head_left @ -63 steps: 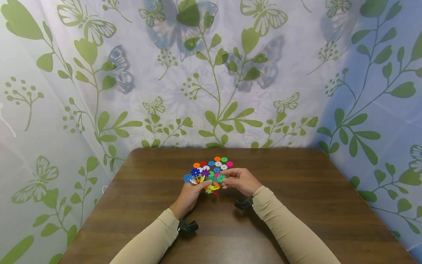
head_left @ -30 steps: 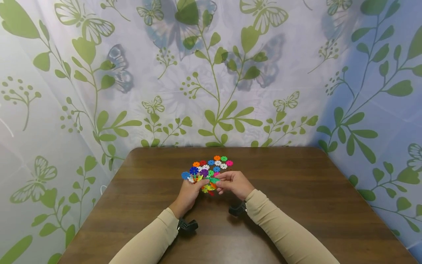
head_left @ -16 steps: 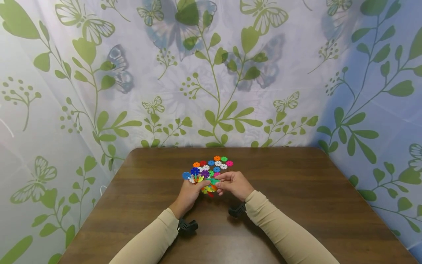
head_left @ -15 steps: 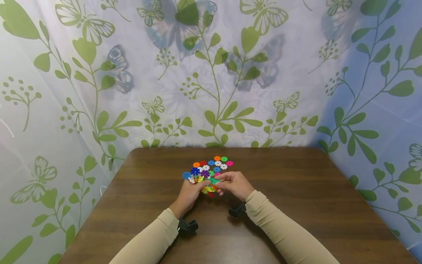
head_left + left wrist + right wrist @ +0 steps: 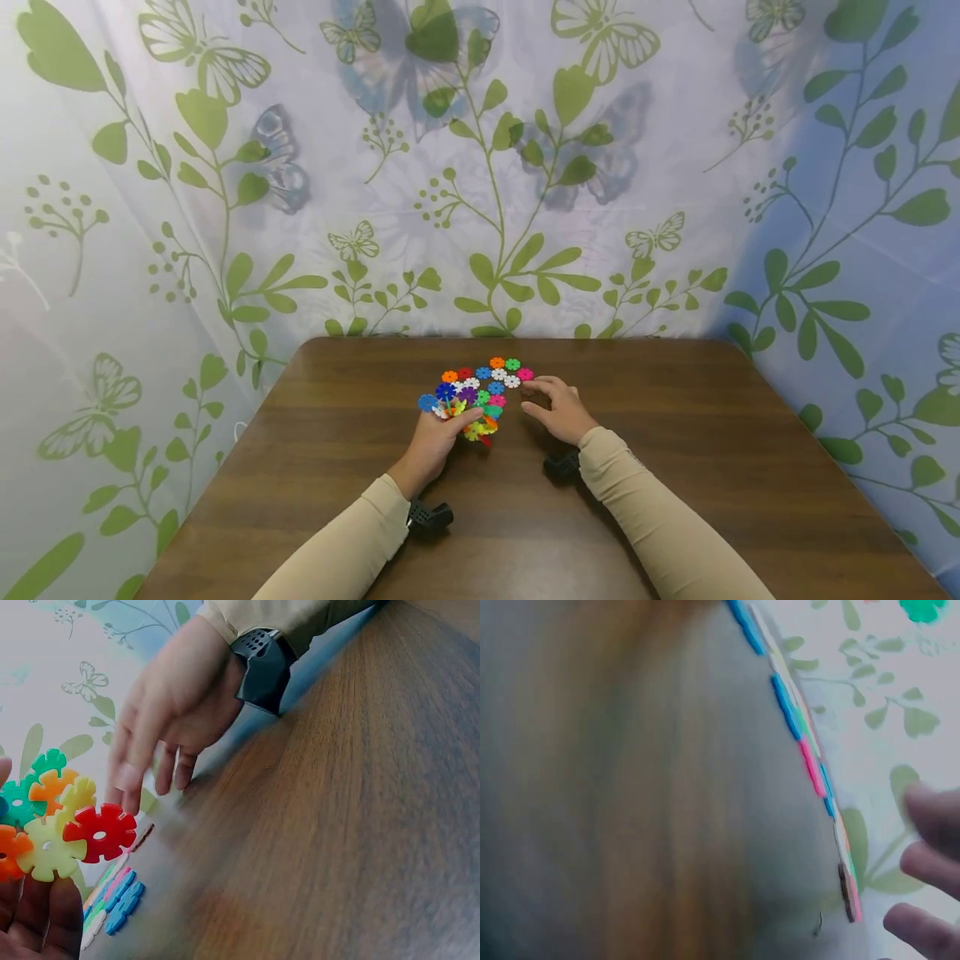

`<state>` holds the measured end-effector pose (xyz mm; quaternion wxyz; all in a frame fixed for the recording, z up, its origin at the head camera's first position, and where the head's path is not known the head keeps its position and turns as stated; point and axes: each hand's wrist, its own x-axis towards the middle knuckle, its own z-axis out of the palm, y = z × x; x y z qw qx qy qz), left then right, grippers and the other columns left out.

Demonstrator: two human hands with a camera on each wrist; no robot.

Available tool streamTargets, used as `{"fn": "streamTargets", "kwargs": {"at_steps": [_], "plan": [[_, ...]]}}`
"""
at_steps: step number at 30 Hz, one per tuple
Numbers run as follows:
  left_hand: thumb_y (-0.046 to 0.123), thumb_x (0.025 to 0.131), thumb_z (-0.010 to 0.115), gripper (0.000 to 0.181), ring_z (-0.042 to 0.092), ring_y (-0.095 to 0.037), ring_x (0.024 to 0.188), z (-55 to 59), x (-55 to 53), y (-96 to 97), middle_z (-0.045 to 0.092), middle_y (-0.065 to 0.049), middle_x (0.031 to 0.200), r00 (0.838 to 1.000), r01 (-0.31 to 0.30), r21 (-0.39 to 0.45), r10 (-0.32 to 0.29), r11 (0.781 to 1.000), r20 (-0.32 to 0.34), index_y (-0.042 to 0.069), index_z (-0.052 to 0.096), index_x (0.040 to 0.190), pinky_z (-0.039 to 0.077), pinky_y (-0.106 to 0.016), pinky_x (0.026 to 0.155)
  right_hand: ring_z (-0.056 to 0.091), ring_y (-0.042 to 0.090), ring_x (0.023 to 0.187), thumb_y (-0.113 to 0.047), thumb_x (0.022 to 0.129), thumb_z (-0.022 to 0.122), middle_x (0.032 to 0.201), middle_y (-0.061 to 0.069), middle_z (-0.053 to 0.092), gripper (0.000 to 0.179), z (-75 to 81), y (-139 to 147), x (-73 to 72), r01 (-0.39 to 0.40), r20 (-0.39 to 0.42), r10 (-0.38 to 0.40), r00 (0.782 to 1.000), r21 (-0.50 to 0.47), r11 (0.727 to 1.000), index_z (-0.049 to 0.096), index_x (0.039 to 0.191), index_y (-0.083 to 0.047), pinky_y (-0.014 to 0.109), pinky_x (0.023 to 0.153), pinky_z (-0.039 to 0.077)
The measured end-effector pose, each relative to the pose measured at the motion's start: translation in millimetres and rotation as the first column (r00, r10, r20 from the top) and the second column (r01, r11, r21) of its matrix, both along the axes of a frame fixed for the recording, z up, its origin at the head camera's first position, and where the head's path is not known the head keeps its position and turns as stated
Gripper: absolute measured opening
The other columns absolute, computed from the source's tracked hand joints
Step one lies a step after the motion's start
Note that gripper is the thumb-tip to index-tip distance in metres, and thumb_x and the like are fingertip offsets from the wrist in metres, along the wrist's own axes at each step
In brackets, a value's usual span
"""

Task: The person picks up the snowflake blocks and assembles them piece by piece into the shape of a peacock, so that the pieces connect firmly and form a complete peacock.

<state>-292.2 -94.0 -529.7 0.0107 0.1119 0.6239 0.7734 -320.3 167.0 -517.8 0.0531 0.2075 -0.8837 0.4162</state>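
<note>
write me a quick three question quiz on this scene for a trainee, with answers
1. Which hand holds the joined flower-shaped discs?

2. True or false: the right hand holds no disc.

3. In the left wrist view, what colour is the rightmost disc of the held piece?
A) purple
B) red
C) white

Key:
1. The left hand.
2. True; its thumb and forefinger stand apart.
3. B.

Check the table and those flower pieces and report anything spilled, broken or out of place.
Nothing looks spilled or broken: the loose flower pieces appear to lie flat on the table, and the left hand holds the joined cluster. Slightly odd is a white loop at the table's left edge; its source is hidden.
</note>
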Motion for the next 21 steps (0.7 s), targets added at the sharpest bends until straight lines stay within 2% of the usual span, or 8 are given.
{"fn": "streamTargets", "kwargs": {"at_steps": [3, 6, 8, 11, 14, 17, 21], "plan": [[0.015, 0.097, 0.081, 0.047, 0.065, -0.029, 0.122, 1.3, 1.5, 0.3, 0.061, -0.026, 0.141, 1.0, 0.001, -0.016, 0.0, 1.0, 0.025, 0.0, 0.062, 0.138, 0.052, -0.035, 0.101, 0.042, 0.044, 0.142, -0.016, 0.105, 0.068, 0.154, 0.028, 0.045, 0.046, -5.2, 6.6, -5.9, -0.025, -0.037, 0.03, 0.999, 0.139, 0.99, 0.058, 0.145, 0.005, 0.063, 0.111, 0.023], [0.016, 0.097, 0.081, 0.047, 0.066, -0.026, 0.12, 1.8, 1.6, 0.6, 0.061, -0.025, 0.141, 0.999, 0.003, -0.025, -0.002, 1.0, 0.035, 0.001, 0.063, 0.137, 0.052, -0.035, 0.102, 0.045, 0.044, 0.141, -0.016, 0.107, 0.065, 0.159, 0.028, 0.04, 0.049, -8.5, 8.6, -9.4, -0.058, -0.05, 0.074, 0.996, 0.274, 0.96, 0.054, 0.149, 0.005, 0.062, 0.109, 0.024], [0.018, 0.096, 0.082, 0.047, 0.066, -0.026, 0.12, 2.3, 1.7, 0.8, 0.061, -0.025, 0.14, 0.999, 0.006, -0.027, -0.005, 1.0, 0.035, 0.001, 0.063, 0.136, 0.052, -0.035, 0.102, 0.049, 0.043, 0.137, -0.015, 0.107, 0.065, 0.158, 0.026, 0.043, 0.046, -9.8, 8.4, -10.2, -0.062, -0.064, 0.087, 0.994, 0.321, 0.945, 0.057, 0.147, 0.005, 0.059, 0.106, 0.027], [0.015, 0.096, 0.082, 0.045, 0.066, -0.028, 0.119, 1.3, 1.3, 0.9, 0.062, -0.026, 0.139, 1.0, 0.008, -0.016, -0.008, 1.0, 0.025, 0.001, 0.064, 0.135, 0.052, -0.035, 0.102, 0.055, 0.041, 0.13, -0.01, 0.102, 0.071, 0.145, 0.021, 0.059, 0.031, -11.4, 8.2, -10.0, -0.018, -0.111, 0.051, 0.993, 0.282, 0.959, 0.071, 0.131, 0.002, 0.056, 0.105, 0.033], [0.011, 0.096, 0.081, 0.043, 0.067, -0.029, 0.117, -0.2, 1.8, 0.5, 0.062, -0.028, 0.138, 1.0, 0.011, 0.002, -0.011, 1.0, 0.014, 0.0, 0.065, 0.134, 0.053, -0.036, 0.1, 0.063, 0.036, 0.117, -0.003, 0.093, 0.08, 0.121, 0.012, 0.072, 0.011, -13.2, 9.0, -9.4, 0.041, -0.17, -0.006, 0.985, 0.201, 0.979, 0.081, 0.105, -0.004, 0.055, 0.105, 0.041], [0.01, 0.096, 0.081, 0.043, 0.068, -0.029, 0.116, -1.0, 3.0, 0.4, 0.063, -0.028, 0.137, 1.0, 0.012, 0.004, -0.012, 1.0, 0.01, 0.0, 0.065, 0.134, 0.054, -0.036, 0.099, 0.066, 0.029, 0.101, -0.002, 0.087, 0.086, 0.105, 0.004, 0.072, 0.01, -14.3, 9.9, -8.8, 0.08, -0.179, -0.052, 0.983, 0.153, 0.985, 0.081, 0.09, -0.01, 0.05, 0.097, 0.05], [0.01, 0.096, 0.08, 0.043, 0.068, -0.028, 0.116, 0.1, 4.6, 0.6, 0.063, -0.027, 0.137, 1.0, 0.004, -0.007, -0.004, 1.0, 0.016, 0.0, 0.064, 0.135, 0.054, -0.035, 0.098, 0.063, 0.018, 0.086, -0.003, 0.085, 0.089, 0.098, -0.001, 0.063, 0.014, -12.2, 9.2, -6.9, 0.101, -0.138, -0.086, 0.987, 0.107, 0.989, 0.08, 0.088, -0.013, 0.04, 0.081, 0.055]]}}
